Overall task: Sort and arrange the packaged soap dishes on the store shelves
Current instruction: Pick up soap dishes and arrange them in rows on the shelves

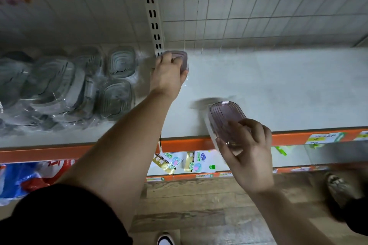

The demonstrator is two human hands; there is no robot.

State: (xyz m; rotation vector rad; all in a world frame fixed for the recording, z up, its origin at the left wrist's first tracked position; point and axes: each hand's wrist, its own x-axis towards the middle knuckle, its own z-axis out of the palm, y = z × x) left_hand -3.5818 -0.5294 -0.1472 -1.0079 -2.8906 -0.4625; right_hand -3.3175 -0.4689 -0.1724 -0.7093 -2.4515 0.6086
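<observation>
- While your left hand (169,69) grips the back dish (180,58), a pink packaged one set deep on the shelf (278,85) just beside the slotted upright (154,24), its fingers curl over the top and loose wrapper shows under the palm.
- Your right hand (249,149) pinches the front dish (227,119), also pink, by its near end. The dish is tilted and hangs over the shelf's orange lip (185,143), apparently not resting on the board.
- First risk: you hold the front dish at one end only, through slick film. If your fingers slide on the wrapper, it could drop past the lip onto the packets (179,162) below or to the floor (199,205).
- Second risk: your left arm is stretched far in. A push on the back dish could jam it against the upright or skid it crooked, so the row begins askew.
- Third risk: the grey dishes (79,89) lie heaped in loose wrappers just left of the upright. Your left forearm passes near them, and a sideways sweep could drag the heap into the pink side and mix the sorts.
- Blur hides exactly how the right fingertips sit, so treat that grip as the weaker one.
</observation>
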